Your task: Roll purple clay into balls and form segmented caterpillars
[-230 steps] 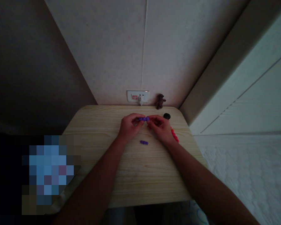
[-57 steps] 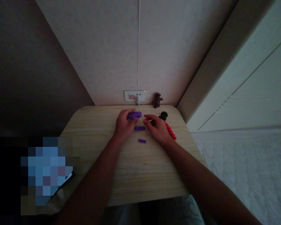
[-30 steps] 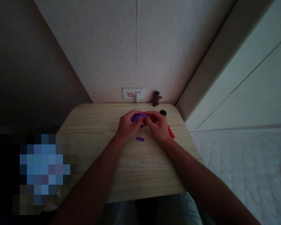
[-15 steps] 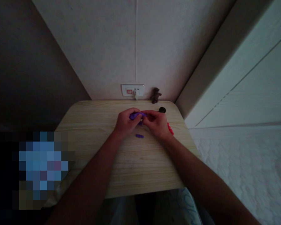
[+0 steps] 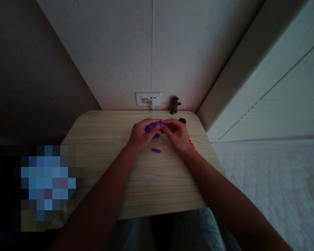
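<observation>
Both hands meet over the far middle of a small wooden table. My left hand is closed around a purple beaded piece, and my right hand pinches that same piece's right end. A short purple piece lies on the table just in front of the hands. Another purple bit shows between the hands, partly hidden. A red beaded strip peeks out behind my right hand.
A wall socket with a white plug sits at the table's far edge, beside a small brown figure and a black round thing. A white bed borders the right side. A blurred patch covers the lower left.
A second ago and now the hands stay joined on the purple piece; two seconds ago they were apart, the left alone holding it. The camera has tipped slightly.
</observation>
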`<control>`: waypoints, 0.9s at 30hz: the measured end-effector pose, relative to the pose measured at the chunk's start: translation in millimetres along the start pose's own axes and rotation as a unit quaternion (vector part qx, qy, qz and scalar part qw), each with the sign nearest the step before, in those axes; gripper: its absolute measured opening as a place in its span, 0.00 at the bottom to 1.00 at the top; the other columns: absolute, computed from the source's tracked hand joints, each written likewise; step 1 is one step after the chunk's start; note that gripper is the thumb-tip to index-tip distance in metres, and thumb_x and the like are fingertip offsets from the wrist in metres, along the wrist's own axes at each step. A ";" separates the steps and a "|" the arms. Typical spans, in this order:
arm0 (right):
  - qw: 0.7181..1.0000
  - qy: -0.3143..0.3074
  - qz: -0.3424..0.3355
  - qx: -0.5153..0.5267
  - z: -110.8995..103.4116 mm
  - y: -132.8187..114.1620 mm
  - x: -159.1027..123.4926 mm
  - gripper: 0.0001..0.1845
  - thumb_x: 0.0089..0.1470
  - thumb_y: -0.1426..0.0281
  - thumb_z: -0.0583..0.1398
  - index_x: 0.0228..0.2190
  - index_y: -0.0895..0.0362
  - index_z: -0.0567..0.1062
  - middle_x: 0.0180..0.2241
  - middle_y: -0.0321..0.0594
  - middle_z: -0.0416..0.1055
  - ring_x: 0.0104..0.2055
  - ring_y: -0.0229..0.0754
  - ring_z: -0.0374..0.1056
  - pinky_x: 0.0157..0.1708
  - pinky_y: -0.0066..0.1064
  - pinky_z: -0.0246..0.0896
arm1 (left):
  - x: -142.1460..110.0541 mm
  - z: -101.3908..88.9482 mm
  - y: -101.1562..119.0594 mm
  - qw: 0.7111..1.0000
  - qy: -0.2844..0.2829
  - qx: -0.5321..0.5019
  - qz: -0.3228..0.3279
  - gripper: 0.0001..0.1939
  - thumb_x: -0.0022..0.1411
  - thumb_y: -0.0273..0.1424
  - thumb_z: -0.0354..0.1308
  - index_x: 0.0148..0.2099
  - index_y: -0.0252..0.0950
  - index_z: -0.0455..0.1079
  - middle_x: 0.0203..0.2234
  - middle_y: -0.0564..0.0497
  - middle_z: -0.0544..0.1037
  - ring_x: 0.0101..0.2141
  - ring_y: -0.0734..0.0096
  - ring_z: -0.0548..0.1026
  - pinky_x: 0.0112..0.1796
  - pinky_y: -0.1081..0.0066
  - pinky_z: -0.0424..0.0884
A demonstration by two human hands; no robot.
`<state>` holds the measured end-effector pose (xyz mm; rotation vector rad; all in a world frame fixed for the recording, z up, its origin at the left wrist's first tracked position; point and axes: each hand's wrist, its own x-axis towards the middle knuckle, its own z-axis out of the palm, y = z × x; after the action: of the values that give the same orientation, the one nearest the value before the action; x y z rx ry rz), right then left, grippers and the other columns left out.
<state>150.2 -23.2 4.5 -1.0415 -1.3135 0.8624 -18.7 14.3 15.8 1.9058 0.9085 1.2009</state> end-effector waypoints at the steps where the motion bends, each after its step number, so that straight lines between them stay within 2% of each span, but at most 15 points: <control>1: 1.000 0.004 0.000 0.004 1.2 -1.0 -0.7 0.24 0.51 0.47 0.70 0.39 0.53 0.80 0.35 0.40 0.80 0.36 0.42 0.77 0.43 0.38 0.77 | 0.0 -0.1 0.4 1.000 0.011 0.003 -0.009 0.15 0.64 0.38 0.62 0.47 0.37 0.82 0.45 0.46 0.86 0.47 0.62 0.82 0.53 0.63 0.76; 4: 1.000 0.010 0.014 0.006 3.9 -2.1 -2.0 0.24 0.50 0.47 0.70 0.39 0.53 0.80 0.34 0.40 0.80 0.34 0.42 0.77 0.41 0.38 0.77 | -0.8 0.7 1.3 0.999 0.030 0.026 -0.025 0.13 0.64 0.38 0.61 0.44 0.37 0.82 0.41 0.47 0.87 0.43 0.62 0.83 0.49 0.64 0.77; 8: 0.999 0.018 0.026 -0.027 3.6 -1.4 -1.3 0.21 0.48 0.52 0.72 0.34 0.53 0.77 0.29 0.37 0.77 0.29 0.39 0.73 0.34 0.34 0.74 | -2.2 3.4 3.9 0.999 0.025 0.043 -0.020 0.12 0.63 0.38 0.61 0.40 0.38 0.82 0.35 0.50 0.86 0.38 0.65 0.82 0.43 0.68 0.77; 13: 0.999 0.011 0.015 -0.051 4.3 -2.9 -2.1 0.14 0.52 0.57 0.69 0.33 0.53 0.76 0.28 0.36 0.76 0.28 0.38 0.72 0.31 0.32 0.71 | -1.6 4.0 7.7 0.998 0.020 -0.024 -0.054 0.11 0.60 0.38 0.63 0.34 0.37 0.81 0.28 0.52 0.83 0.30 0.68 0.79 0.34 0.71 0.75; 16: 0.999 -0.003 0.003 -0.034 4.7 -3.7 -4.4 0.13 0.55 0.58 0.68 0.36 0.53 0.77 0.29 0.37 0.77 0.30 0.39 0.73 0.33 0.33 0.73 | -0.2 2.6 9.0 0.994 0.024 -0.067 -0.077 0.11 0.58 0.39 0.63 0.33 0.36 0.80 0.25 0.52 0.81 0.27 0.69 0.77 0.31 0.71 0.73; 20: 0.997 -0.028 -0.049 -0.043 1.8 -2.8 -6.3 0.22 0.56 0.55 0.69 0.49 0.50 0.79 0.44 0.43 0.79 0.41 0.43 0.78 0.45 0.39 0.78 | 1.4 0.8 9.7 0.994 0.047 -0.074 -0.071 0.09 0.56 0.37 0.63 0.30 0.37 0.78 0.22 0.53 0.79 0.25 0.70 0.75 0.29 0.71 0.71; 22: 0.994 -0.039 -0.079 -0.072 -0.6 -3.1 -6.2 0.21 0.56 0.54 0.70 0.49 0.49 0.81 0.47 0.45 0.79 0.45 0.45 0.78 0.48 0.41 0.78 | 1.5 0.1 10.1 0.994 0.054 -0.066 -0.067 0.09 0.55 0.36 0.63 0.28 0.37 0.77 0.21 0.54 0.78 0.24 0.71 0.74 0.28 0.71 0.71; 27: 0.974 -0.050 -0.132 -0.179 -5.2 -9.2 -6.2 0.13 0.59 0.60 0.68 0.44 0.51 0.84 0.40 0.43 0.81 0.41 0.45 0.78 0.47 0.41 0.77 | 0.4 0.2 12.4 0.986 0.032 -0.122 -0.111 0.12 0.55 0.38 0.64 0.25 0.37 0.75 0.16 0.54 0.75 0.19 0.72 0.72 0.24 0.72 0.68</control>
<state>154.2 -32.5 11.3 -1.0767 -1.6908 0.4916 -16.0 8.4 26.3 1.5364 0.9348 1.1852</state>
